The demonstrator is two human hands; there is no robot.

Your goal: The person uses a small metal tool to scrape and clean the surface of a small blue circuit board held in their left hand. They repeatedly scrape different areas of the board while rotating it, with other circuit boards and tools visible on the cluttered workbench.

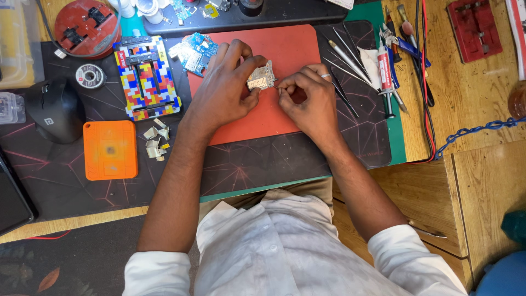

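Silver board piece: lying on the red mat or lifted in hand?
In hand: the left hand pinches the silver board piece while the right hand touches its edge. Clearance above the red mat: cannot tell.

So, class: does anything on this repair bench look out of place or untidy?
Yes: bent metal scraps lie loose on the dark mat, between the orange pad and the multicoloured holder. Otherwise nothing looks spilled.

A small silvery metal-shielded circuit board [261, 77] — roughly rectangular, tilted slightly — is held just above the red mat, pinched at its left edge and touched at its right.
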